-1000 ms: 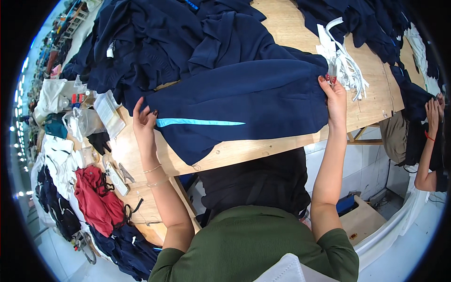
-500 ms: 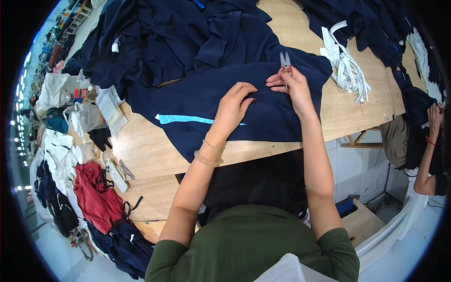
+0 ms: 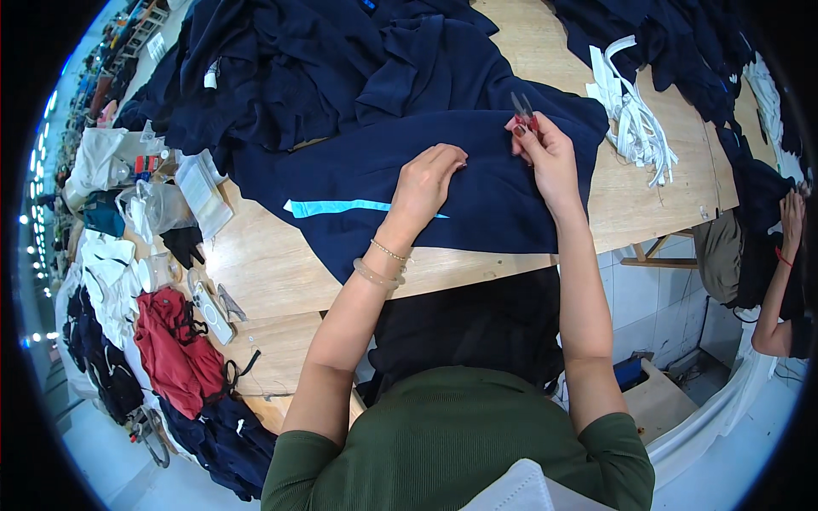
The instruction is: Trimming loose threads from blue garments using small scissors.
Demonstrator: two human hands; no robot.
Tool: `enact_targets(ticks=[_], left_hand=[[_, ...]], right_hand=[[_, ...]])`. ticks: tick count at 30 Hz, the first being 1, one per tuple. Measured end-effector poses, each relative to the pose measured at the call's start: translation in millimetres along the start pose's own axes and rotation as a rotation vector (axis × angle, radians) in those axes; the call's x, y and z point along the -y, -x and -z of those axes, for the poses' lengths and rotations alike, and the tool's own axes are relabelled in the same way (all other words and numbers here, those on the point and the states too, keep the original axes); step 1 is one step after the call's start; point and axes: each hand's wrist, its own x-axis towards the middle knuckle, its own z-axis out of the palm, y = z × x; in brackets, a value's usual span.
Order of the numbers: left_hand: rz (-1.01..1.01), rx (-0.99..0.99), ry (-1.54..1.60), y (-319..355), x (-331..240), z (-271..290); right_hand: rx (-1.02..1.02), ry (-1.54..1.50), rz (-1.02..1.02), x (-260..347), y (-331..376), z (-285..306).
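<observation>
Navy fabric (image 3: 503, 200) lies spread over the table in front of me, its near part smooth and flat. Above it, my right hand (image 3: 550, 157) is closed around small thread snips (image 3: 523, 108) with red on the handle, blades pointing away from me. My left hand (image 3: 426, 186) is closed in a pinch over the same cloth, left of the snips. Whatever sits between its fingertips, if anything, is too small to make out. A light blue strip (image 3: 336, 207) lies on the cloth, partly hidden under my left wrist.
Bunched navy cloth (image 3: 281, 77) covers the table's far left. White strips (image 3: 635, 128) are piled at the right. Along the left lie a phone (image 3: 213, 313), a red bag (image 3: 175, 349) and plastic bags (image 3: 153, 209). Another person's hand (image 3: 792, 217) shows at the far right.
My right hand has turned and its fingers have curled in around the snips. My left fingers have drawn together into a pinch. The cloth has barely moved.
</observation>
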Motion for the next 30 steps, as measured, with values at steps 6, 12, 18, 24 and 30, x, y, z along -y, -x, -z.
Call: enact_targets(ticks=[6, 12, 18, 24, 30], left_hand=[[0.170, 0.017, 0.188, 1, 0, 0], [0.190, 0.016, 0.179, 0, 0, -1], [0.193, 0.005, 0.158, -1, -2, -2], [0.185, -0.005, 0.141, -2, -2, -2], [0.196, -0.017, 0.148, 0, -1, -3]], right_hand=[[-0.073, 0.451, 0.220, 25, 15, -5], [0.078, 0.785, 0.344, 31, 15, -2], [0.071, 0.872, 0.376, 29, 8, -10], [0.103, 0.912, 0.363, 33, 7, -12], [0.093, 0.942, 0.339, 36, 7, -14]])
